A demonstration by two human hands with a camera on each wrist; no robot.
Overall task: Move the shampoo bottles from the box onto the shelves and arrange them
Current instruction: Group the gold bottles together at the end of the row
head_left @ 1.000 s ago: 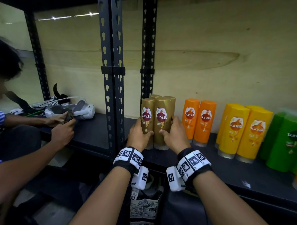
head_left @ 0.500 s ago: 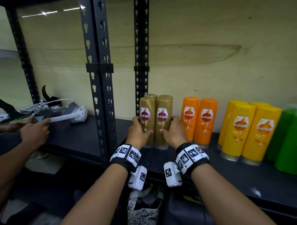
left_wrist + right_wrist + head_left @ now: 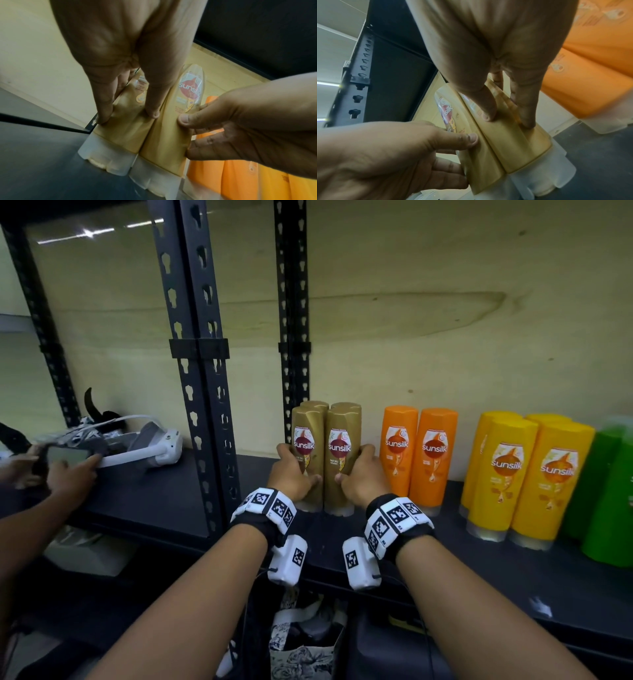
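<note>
The left hand (image 3: pixel 291 474) curls round the left gold plastic shampoo bottle (image 3: pixel 307 460); the right hand (image 3: pixel 359 475) curls round its twin, the right gold bottle (image 3: pixel 342 462). They squeeze the pair together, probably to square the front row. Both stand upright on the dark metal shelf (image 3: pixel 479 570), near the orange bottles (image 3: pixel 418 453).

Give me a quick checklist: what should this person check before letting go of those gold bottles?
1. Gold bottles upright on the shelf: ok.
2. Front pair touching side by side: ok.
3. Labels facing forward: ok.
4. Left hand and right hand holding the outer sides: ok.
5. Gap to the orange bottles: ok.
6. Back pair aligned behind the front pair: cannot tell, mostly hidden.
</note>
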